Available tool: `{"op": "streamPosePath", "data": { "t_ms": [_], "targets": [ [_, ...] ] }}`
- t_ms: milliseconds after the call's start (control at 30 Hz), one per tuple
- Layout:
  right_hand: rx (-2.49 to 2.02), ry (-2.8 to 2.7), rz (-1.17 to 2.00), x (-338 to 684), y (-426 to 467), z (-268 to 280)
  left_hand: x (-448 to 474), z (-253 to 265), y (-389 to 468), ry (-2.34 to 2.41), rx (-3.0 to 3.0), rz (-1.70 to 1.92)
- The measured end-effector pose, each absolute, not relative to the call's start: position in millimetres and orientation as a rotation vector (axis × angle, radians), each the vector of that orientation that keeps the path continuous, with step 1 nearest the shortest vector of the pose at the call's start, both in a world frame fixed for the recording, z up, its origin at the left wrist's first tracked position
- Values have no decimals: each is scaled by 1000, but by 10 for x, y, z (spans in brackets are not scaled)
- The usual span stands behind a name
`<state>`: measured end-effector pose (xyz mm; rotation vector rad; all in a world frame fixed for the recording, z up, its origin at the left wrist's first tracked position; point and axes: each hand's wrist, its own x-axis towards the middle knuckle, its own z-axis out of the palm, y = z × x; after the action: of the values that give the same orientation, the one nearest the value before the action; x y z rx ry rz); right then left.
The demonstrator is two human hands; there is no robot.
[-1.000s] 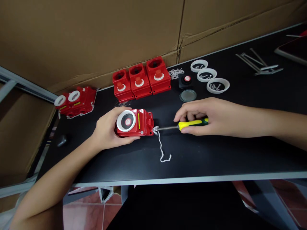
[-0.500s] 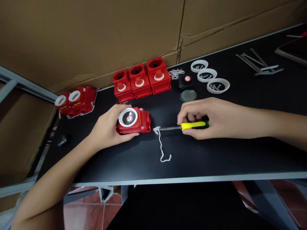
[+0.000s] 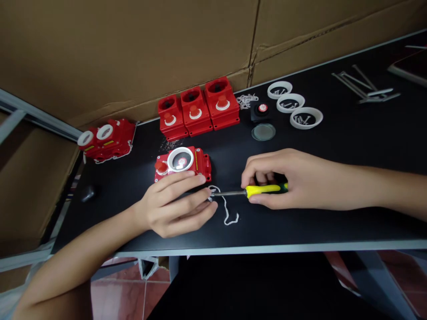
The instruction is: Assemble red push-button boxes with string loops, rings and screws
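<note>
My right hand (image 3: pixel 276 180) is closed around the yellow and dark-green handle of a screwdriver (image 3: pixel 262 190), its shaft pointing left. The tip meets a white string (image 3: pixel 225 208), bunched there and trailing loosely over the table towards me. Fingers of my left hand (image 3: pixel 180 204) are closed on the bunched string at the tip; the thumb is hidden. Just behind the left hand, a red housing (image 3: pixel 200 163) lies on the table, with a white ring (image 3: pixel 171 161) around a dark round window and a red knob (image 3: pixel 161 166). The left hand covers part of its front edge.
Three open red housings (image 3: pixel 211 109) stand in a row against the cardboard. More red units (image 3: pixel 116 138) sit at left. Behind my right hand are a glass disc (image 3: pixel 263 132), a black part (image 3: pixel 258 113), white rings with screws (image 3: pixel 306 118) and metal hex keys (image 3: pixel 363 84).
My left hand has let go of the red housing and moved right and towards me, onto the string at the screwdriver tip. The screwdriver has shifted slightly left and nearer me.
</note>
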<state>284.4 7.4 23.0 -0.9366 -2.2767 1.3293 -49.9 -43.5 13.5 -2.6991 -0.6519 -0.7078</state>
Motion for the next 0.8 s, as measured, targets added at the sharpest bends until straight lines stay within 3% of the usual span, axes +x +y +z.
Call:
{"op": "streamPosePath", "data": {
  "t_ms": [233,467,800],
  "targets": [
    [-936,-2313,1365,2845,61,243,-484,167,-522,-744,-2799,-667],
    [-908,-2338,1345,2854,75,219,-459,301,-177,-165,-2700,-687],
    [-890,-2390,1301,2885,72,235,-471,295,-90,-114,-2692,-718]
  ]
}}
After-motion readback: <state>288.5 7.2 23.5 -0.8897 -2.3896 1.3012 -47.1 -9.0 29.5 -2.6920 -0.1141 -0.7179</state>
